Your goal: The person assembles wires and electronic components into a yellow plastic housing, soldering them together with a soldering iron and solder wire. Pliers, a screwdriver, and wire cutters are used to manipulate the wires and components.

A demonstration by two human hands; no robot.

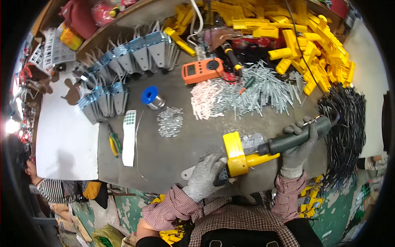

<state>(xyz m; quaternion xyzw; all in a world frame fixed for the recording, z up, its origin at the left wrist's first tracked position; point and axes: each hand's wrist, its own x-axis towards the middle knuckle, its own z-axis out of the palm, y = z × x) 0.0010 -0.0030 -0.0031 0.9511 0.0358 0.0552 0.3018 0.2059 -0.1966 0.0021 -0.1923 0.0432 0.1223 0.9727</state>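
Note:
My left hand [204,175], in a grey glove, is closed around the dark end of a yellow plastic housing [235,153] near the table's front edge. A rounded grey metal tip [188,173] sticks out past that hand. In my gloved right hand [297,154] lies a dark green electric screwdriver [294,138], its fingers wrapped round the body. The screwdriver's black nose points left at the housing, above its yellow handle part [263,159]. Whether the bit touches a screw, I cannot make out. Behind the nose sits a clear plastic piece or bag [252,143].
Silvery screws [170,122], a solder spool [152,98], pliers [115,142] and an orange multimeter [202,71] lie on the table. Metal rods [263,90] and pinkish tubes [203,100] are heaped behind. Yellow housings [321,53], grey plates [158,51] and black cables [347,127] surround them. Another person [61,187] is at left.

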